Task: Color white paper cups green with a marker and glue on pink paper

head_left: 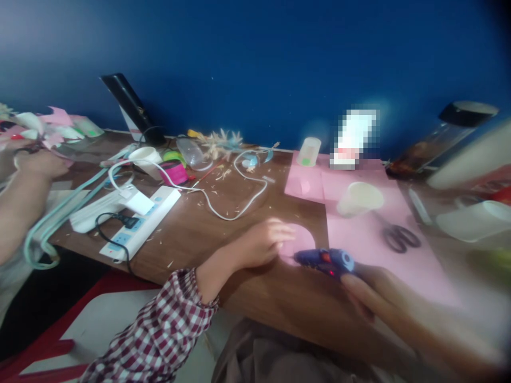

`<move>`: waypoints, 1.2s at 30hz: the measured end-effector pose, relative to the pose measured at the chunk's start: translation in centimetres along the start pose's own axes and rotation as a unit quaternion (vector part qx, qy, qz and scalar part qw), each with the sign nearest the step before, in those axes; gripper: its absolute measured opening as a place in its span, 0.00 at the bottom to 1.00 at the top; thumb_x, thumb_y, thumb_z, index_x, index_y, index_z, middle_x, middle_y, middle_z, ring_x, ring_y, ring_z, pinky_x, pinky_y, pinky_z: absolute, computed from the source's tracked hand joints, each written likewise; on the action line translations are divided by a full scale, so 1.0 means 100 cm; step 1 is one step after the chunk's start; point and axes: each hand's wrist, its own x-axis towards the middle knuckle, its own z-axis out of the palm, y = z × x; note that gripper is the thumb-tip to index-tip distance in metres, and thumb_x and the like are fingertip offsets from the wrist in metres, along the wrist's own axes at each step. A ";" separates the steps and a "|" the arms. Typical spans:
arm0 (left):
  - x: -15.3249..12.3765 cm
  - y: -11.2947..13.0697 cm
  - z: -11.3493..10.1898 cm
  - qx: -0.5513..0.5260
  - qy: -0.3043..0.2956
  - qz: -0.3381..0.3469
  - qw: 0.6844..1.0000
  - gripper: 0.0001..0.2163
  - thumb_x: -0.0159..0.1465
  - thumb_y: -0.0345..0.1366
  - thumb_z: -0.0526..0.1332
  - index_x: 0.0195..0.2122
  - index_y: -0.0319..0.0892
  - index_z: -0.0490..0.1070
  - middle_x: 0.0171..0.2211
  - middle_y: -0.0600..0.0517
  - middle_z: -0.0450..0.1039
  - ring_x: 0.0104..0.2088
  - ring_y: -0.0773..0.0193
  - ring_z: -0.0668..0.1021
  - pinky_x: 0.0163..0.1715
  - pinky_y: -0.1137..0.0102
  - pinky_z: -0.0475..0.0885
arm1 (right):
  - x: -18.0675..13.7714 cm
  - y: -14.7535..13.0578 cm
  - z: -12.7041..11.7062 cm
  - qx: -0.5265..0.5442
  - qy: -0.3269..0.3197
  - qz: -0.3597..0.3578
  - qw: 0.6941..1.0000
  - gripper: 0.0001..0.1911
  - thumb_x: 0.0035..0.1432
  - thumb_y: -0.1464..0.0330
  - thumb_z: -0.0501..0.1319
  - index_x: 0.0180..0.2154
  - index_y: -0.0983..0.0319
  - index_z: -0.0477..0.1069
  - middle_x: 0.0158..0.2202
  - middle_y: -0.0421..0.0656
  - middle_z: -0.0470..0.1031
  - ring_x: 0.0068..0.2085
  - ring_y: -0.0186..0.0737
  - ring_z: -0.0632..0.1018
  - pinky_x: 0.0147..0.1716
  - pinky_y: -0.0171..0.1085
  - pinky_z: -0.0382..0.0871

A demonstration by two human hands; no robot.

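My right hand (365, 287) is wrapped round a blue hot glue gun (339, 259) with a small red light on its side. The gun points left, and its nozzle tip is at the lower edge of a rounded pink paper piece (301, 238). My left hand (263, 242) grips that piece from its left side, fingers over its top and close together. The piece is at the front part of the brown table (255, 287). Blur hides the finer detail at the nozzle and the right fingers.
Pink sheets (343, 186) lie at the right, bearing black-handled scissors (401, 238), a cream cup (361, 199) and a lit phone (354, 139). A white power strip (141, 223) with plugs and cables is at the left. Another person's hand (43, 162) works at the far left.
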 end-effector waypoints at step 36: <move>0.000 0.003 -0.001 -0.001 0.011 -0.016 1.000 0.18 0.62 0.24 0.53 0.51 0.42 0.74 0.52 0.48 0.76 0.55 0.58 0.73 0.57 0.57 0.67 | -0.007 0.003 -0.018 0.227 -0.059 -0.031 0.972 0.29 0.62 0.45 0.48 0.32 0.61 0.76 0.21 0.43 0.72 0.28 0.42 0.75 0.32 0.41 0.72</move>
